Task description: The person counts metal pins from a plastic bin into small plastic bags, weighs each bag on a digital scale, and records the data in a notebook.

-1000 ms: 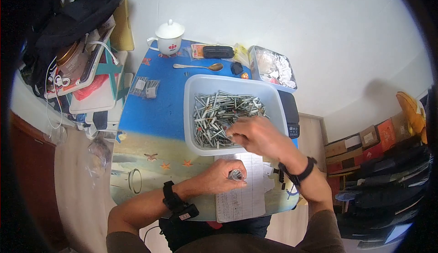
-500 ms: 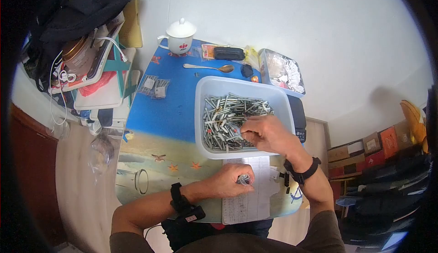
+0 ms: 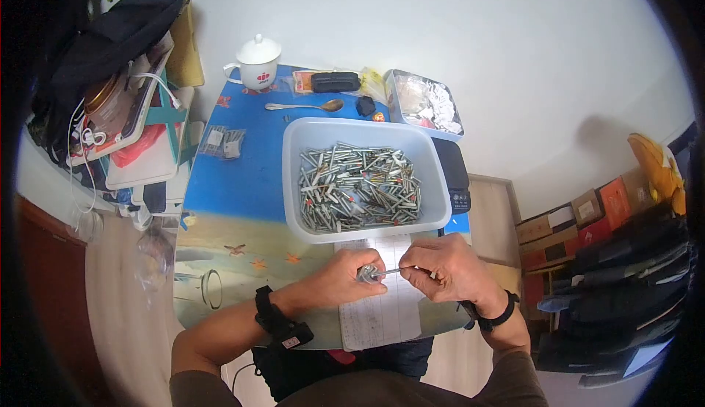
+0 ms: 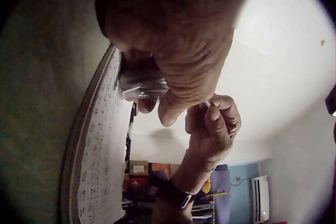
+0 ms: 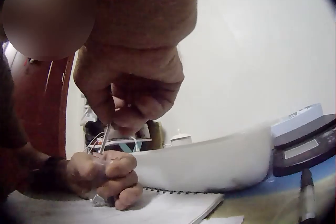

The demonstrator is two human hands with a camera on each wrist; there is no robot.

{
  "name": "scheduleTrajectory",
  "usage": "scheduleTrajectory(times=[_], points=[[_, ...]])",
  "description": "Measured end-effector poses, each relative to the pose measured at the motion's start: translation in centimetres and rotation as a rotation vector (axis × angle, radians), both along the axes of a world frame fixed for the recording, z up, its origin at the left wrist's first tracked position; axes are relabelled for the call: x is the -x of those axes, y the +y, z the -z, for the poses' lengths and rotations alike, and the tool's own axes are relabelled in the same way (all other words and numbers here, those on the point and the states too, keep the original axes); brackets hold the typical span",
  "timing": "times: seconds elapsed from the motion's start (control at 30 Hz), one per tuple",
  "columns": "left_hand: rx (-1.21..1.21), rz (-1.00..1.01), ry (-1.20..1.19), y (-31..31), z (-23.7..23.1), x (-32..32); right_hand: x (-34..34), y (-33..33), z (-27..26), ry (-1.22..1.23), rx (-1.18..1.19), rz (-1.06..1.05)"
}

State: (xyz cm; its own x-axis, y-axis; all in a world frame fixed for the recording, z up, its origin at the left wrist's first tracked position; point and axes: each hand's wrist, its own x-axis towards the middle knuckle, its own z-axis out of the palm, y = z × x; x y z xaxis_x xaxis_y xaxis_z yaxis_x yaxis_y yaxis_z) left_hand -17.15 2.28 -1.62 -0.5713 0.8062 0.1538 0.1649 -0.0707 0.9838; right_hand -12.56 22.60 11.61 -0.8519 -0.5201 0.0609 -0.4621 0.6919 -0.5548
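Observation:
In the head view my left hand [image 3: 341,278] grips a small clear plastic bag [image 3: 367,275] with its mouth turned up. Shiny metal pieces show through the clear plastic [image 4: 144,86] in the left wrist view. My right hand [image 3: 448,267] pinches a thin metal rod [image 3: 391,271] between thumb and fingers, its far end at the bag's mouth. Both hands are over an open notebook [image 3: 378,326] with handwriting. Just beyond them stands a pale plastic bin [image 3: 290,179] holding a heap of similar metal rods [image 3: 352,186].
Filled small bags [image 3: 222,142] lie at the table's left. Behind the bin are a spoon [image 3: 305,105], a lidded mug [image 3: 258,62], a black case [image 3: 335,81] and an open box [image 3: 457,129]. A scale [image 5: 302,153] sits to the bin's right, with a pen [image 5: 307,195] nearby.
My right hand has come out of the bin toward my body and now holds a rod at the bag in my left hand. The left hand keeps its grip on the bag.

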Motion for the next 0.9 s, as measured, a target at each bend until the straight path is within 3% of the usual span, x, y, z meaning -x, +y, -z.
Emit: scheduleTrajectory(times=[0.43,0.53,0.63,0.73,0.9], points=[[-0.01,-0.012,0.022,-0.1,0.0,0.0,1.8,-2.1,1.8,0.002,-0.243,-0.249],[0.003,-0.008,-0.001,-0.1,0.1,0.0,2.5,-1.6,1.4,-0.025,-0.231,-0.218],[-0.031,0.0,0.08,0.1,0.6,0.0,4.5,-0.4,1.5,-0.061,-0.022,-0.071],[-0.056,0.006,0.077,0.2,0.6,0.2,8.2,1.1,2.3,0.076,-0.059,0.091],[0.012,0.035,0.044,-0.1,0.1,0.3,13.7,2.2,5.1,0.014,-0.179,0.104]])
